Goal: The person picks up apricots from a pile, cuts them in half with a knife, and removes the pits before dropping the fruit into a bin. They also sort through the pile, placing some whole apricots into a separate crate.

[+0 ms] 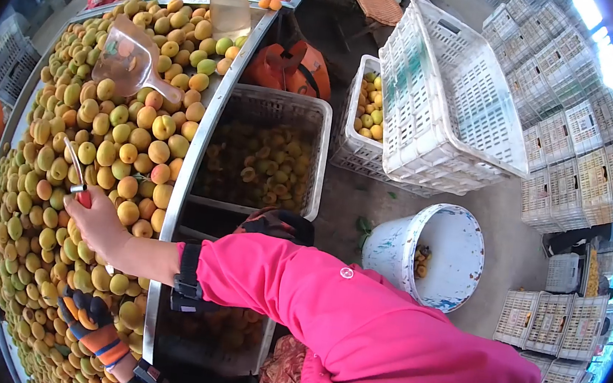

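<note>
Where fruit (23,227) covered the table (211,124), the curved tool (78,187) pointed away from the gloved left hand (89,324), a gap worth keeping for safe, steady work. That hand lay half-curled on the fruit; whether it gripped any could not be told. The right hand (98,224) was closed round the red handle (84,199), its pink-sleeved arm (274,275) reaching over the table's edge.

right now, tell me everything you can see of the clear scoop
The scoop looks like see-through plastic, with a wide pan narrowing to a short handle. It lies on the heaped fruit, its handle pointing toward the metal rim but ending short of it. Fruit shows through the pan; whether any sits inside is unclear. Neither the right hand nor the left hand touches it.
</note>
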Action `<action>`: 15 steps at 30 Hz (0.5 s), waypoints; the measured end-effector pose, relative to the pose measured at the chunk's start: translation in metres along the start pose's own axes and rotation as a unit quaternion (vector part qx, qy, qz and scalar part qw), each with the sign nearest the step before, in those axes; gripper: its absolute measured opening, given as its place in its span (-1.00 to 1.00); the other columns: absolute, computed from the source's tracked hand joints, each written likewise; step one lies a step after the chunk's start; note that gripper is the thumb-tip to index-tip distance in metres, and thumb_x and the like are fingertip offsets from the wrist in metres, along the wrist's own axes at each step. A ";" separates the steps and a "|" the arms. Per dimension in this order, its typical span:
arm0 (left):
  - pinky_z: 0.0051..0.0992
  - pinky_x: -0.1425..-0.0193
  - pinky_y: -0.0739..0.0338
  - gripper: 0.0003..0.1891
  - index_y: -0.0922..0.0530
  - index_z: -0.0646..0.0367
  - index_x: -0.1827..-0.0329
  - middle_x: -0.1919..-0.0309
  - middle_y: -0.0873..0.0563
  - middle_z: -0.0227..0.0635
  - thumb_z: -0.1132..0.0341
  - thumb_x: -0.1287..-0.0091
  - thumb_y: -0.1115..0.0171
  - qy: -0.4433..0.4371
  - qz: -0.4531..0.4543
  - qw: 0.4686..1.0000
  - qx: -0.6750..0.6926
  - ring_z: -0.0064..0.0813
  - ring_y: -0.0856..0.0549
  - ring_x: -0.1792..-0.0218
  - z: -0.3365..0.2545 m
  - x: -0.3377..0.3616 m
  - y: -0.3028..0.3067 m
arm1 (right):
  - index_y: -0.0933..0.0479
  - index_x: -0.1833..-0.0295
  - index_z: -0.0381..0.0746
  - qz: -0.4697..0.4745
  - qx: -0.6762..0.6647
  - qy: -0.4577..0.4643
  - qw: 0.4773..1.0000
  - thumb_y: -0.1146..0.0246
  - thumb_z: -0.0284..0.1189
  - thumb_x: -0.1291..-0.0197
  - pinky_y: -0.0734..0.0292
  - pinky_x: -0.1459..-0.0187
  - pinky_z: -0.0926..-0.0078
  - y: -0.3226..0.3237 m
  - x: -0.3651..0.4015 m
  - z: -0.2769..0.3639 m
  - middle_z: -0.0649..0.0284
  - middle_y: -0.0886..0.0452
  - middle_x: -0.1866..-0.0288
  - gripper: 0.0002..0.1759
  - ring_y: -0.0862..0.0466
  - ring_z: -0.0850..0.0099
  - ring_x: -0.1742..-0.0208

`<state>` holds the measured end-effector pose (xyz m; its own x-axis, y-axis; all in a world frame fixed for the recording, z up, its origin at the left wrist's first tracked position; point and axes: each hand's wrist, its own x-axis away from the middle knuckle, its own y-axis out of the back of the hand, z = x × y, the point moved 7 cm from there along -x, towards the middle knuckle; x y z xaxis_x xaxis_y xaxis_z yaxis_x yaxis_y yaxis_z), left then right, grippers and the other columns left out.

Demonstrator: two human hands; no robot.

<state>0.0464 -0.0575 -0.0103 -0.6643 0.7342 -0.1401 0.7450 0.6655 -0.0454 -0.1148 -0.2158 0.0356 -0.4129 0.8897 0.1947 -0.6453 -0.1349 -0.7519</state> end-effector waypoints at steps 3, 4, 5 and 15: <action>-0.71 0.55 -0.19 -0.61 -0.32 0.21 -0.21 0.42 -0.41 -0.45 0.18 -0.46 0.22 0.066 0.157 0.948 0.269 -0.69 -0.28 0.58 -0.029 0.017 -0.027 | -0.33 0.32 -0.18 0.065 0.011 -0.002 0.998 -0.17 -0.34 -0.21 -0.08 0.73 0.67 0.012 0.037 0.018 0.48 -0.26 0.64 -0.80 -0.20 0.68 0.74; -0.72 0.53 -0.19 -0.59 -0.30 0.22 -0.25 0.39 -0.42 -0.46 0.18 -0.45 0.21 0.100 0.231 0.885 0.392 -0.68 -0.29 0.55 -0.044 0.031 -0.038 | -0.33 0.32 -0.18 0.113 0.032 -0.001 0.993 -0.17 -0.34 -0.22 -0.06 0.75 0.68 0.015 0.046 0.019 0.48 -0.25 0.66 -0.81 -0.18 0.70 0.77; -0.71 0.55 -0.19 -0.58 -0.29 0.20 -0.26 0.37 -0.43 -0.47 0.16 -0.45 0.21 0.056 0.129 0.954 0.265 -0.68 -0.32 0.53 -0.035 0.043 -0.022 | -0.33 0.31 -0.17 0.138 0.042 0.018 0.989 -0.17 -0.34 -0.23 -0.05 0.77 0.68 0.023 0.065 0.034 0.48 -0.25 0.68 -0.82 -0.18 0.70 0.78; -0.66 0.53 -0.22 -0.76 -0.44 0.08 0.10 0.55 -0.40 -0.55 0.14 -0.40 0.08 0.257 0.018 0.966 0.003 -0.66 -0.35 0.56 -0.005 0.275 -0.093 | -0.42 0.15 -0.17 0.046 0.050 -0.081 0.994 -0.17 -0.35 -0.24 -0.09 0.77 0.72 0.126 0.228 0.061 0.48 -0.28 0.70 -0.84 -0.24 0.72 0.79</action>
<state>-0.2055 0.0836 -0.0397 -0.5795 0.7276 0.3671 0.7670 0.6392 -0.0562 -0.3290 -0.0568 0.0238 -0.5655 0.7910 0.2336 -0.6580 -0.2618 -0.7061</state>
